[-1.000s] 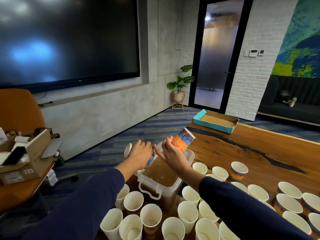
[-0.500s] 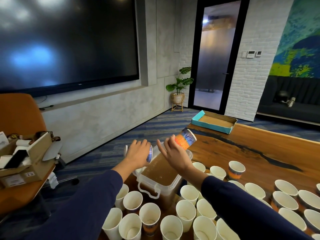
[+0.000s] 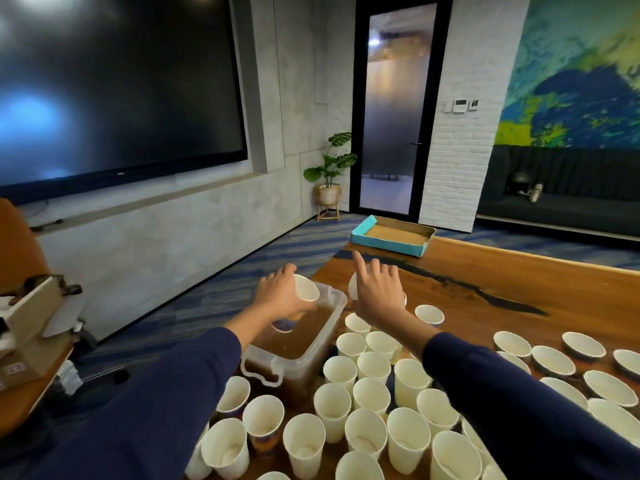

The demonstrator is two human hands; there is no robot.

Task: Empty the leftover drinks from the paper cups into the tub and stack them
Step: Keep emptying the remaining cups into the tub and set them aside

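Left hand (image 3: 277,299) grips a cup (image 3: 304,288) over the tub (image 3: 320,344), mouth tilted toward camera. Right hand (image 3: 375,292) holds a 2nd cup (image 3: 352,286), mostly hidden behind the palm, index finger raised; grip detail unclear. Tub sits at the table (image 3: 502,282) edge, holding brown liquid. Upright cups (image 3: 367,431) crowd the table near and right of it. Teal tray (image 3: 393,235) at the far end.

Both arms extended forward in dark sleeves. Left hand (image 3: 282,299) curled around a paper cup (image 3: 304,288), palm down. Right hand (image 3: 377,294) back-up, fingers spread, holding another cup (image 3: 353,286), mostly hidden.
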